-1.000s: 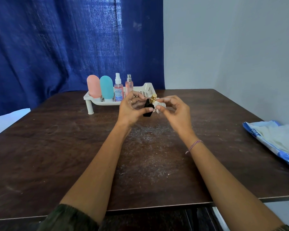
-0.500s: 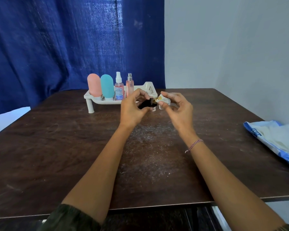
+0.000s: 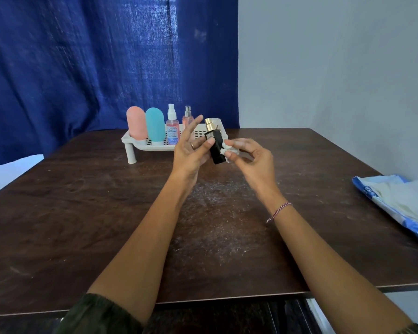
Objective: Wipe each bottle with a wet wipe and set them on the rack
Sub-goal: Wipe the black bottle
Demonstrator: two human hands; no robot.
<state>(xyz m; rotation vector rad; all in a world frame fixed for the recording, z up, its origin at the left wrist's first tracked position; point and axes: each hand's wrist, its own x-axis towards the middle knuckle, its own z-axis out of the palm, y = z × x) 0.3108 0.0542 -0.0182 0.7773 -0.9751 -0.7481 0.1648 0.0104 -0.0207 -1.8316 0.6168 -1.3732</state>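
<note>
Blue curtain [image 3: 82,68] backlit, perhaps by window; grey wall [image 3: 336,68].

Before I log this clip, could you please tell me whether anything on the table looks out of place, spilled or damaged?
Nothing is spilled or toppled: the four bottles stand upright on the rack. The only oddity is a whitish dusty patch mid-table. The black bottle is merely tilted in the left hand.
</note>
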